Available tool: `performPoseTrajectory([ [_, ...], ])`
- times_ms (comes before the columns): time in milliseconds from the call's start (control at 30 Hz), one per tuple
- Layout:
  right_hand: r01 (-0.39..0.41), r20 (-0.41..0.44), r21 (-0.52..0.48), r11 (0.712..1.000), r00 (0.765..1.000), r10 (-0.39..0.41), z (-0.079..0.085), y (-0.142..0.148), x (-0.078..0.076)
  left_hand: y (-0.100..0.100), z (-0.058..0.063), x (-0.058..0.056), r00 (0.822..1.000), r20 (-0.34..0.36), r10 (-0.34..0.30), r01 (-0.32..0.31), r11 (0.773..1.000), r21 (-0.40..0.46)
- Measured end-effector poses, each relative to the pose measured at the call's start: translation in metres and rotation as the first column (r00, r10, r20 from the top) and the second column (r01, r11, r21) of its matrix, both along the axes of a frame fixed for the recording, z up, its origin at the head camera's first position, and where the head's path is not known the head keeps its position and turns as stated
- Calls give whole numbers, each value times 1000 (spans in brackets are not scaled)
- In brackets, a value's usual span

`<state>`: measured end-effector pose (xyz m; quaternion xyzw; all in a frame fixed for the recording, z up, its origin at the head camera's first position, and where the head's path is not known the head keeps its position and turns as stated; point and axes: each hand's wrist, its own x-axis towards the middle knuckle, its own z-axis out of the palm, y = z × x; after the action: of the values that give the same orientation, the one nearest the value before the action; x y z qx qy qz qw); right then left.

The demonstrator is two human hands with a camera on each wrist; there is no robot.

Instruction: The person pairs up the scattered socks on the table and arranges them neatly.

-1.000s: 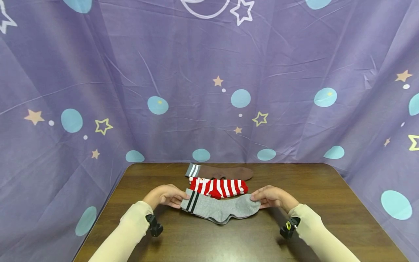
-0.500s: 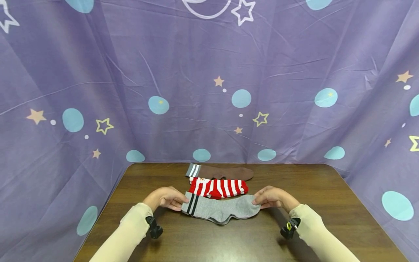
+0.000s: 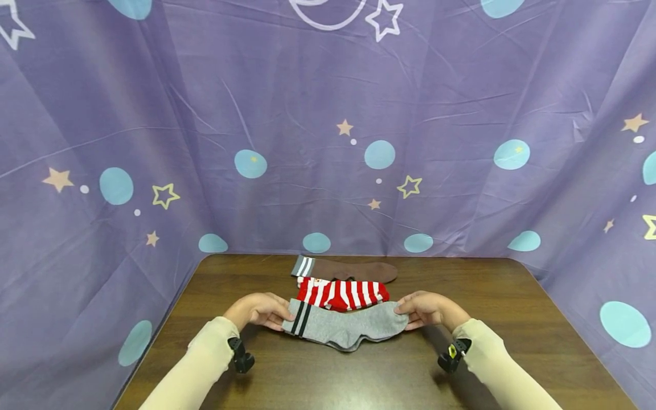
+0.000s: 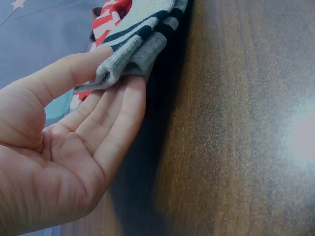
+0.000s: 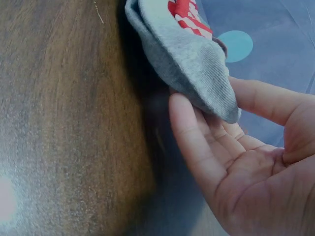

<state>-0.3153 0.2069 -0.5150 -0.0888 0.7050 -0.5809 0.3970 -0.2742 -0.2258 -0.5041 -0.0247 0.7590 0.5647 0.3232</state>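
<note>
A pair of grey socks (image 3: 340, 327) with two black cuff stripes stretches sideways between both hands, one sock lying over the other. My left hand (image 3: 261, 311) pinches the cuff end, thumb above and fingers beneath; in the left wrist view the layered cuffs (image 4: 133, 46) show between them. At the toe end my right hand (image 3: 427, 309) pinches the grey fabric (image 5: 197, 69) the same way. Just behind lie red-and-white striped socks (image 3: 353, 294), their near edge close to the grey pair. Farther back are brown socks (image 3: 353, 270) with a grey cuff and white stripes.
A brown wooden table (image 3: 328, 381) bears all the socks. Its far edge meets a purple curtain (image 3: 307, 188) printed with stars and blue ovals, which also hangs along both sides. Each wrist carries a small black camera (image 3: 242, 359).
The cuff end of the grey socks dips and lifts slightly at the left hand. Both hands keep their hold and stay almost in place. The head view shifts a little.
</note>
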Motion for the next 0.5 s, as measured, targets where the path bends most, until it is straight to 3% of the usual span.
performPoseTrajectory([
  [233,37,19,-8,999,999,-37,-4,1,-2,-3,-3,-4,999,9,34,-34,999,-20],
  [500,115,-33,60,992,993,-113,-11,-2,-4,-3,-7,-7,1000,13,22,-22,998,-52],
])
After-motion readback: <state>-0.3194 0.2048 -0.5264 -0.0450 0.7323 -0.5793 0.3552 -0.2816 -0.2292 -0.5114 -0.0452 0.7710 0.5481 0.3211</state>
